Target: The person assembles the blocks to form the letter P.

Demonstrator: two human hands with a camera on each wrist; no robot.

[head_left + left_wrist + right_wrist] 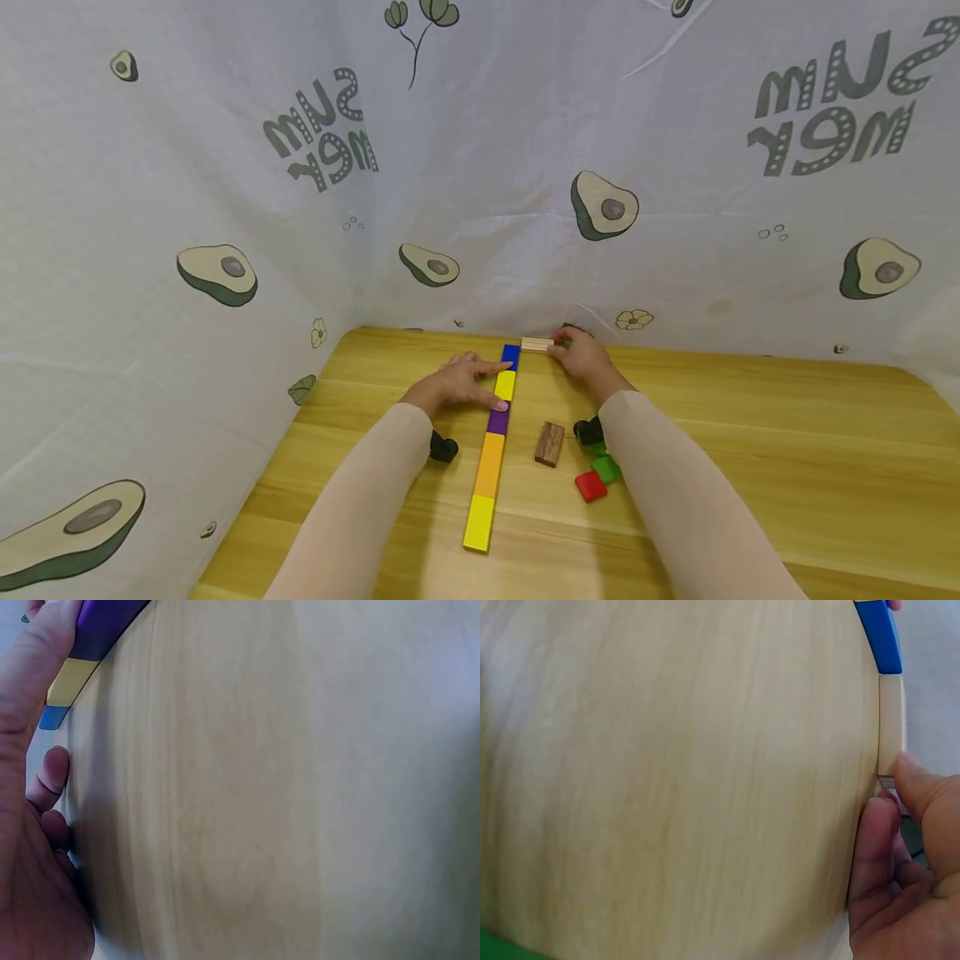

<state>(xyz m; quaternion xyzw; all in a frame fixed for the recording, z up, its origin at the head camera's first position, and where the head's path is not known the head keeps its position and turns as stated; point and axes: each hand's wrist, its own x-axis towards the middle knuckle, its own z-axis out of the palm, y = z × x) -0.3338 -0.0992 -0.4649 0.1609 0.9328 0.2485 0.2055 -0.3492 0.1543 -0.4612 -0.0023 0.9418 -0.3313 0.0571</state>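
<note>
A straight row of coloured blocks runs away from me: a near yellow block [479, 523], an orange block [490, 464], a purple block [498, 421], a second yellow block [505, 385] and a blue block [511, 356] at the far end. My left hand [459, 382] lies beside the row, its outstretched index finger touching the blue block and its thumb on the purple one. At the far edge, a pale striped wooden block [537, 344] sits at a right angle to the blue block. Thumb and fingers of my right hand [583, 357] pinch its right end.
A dark brown wooden block [550, 443] lies right of the row. Near my right forearm are a red block [591, 486] and green blocks [606, 468], partly hidden by the sleeve. A patterned white cloth [495, 167] hangs behind the wooden table [750, 467].
</note>
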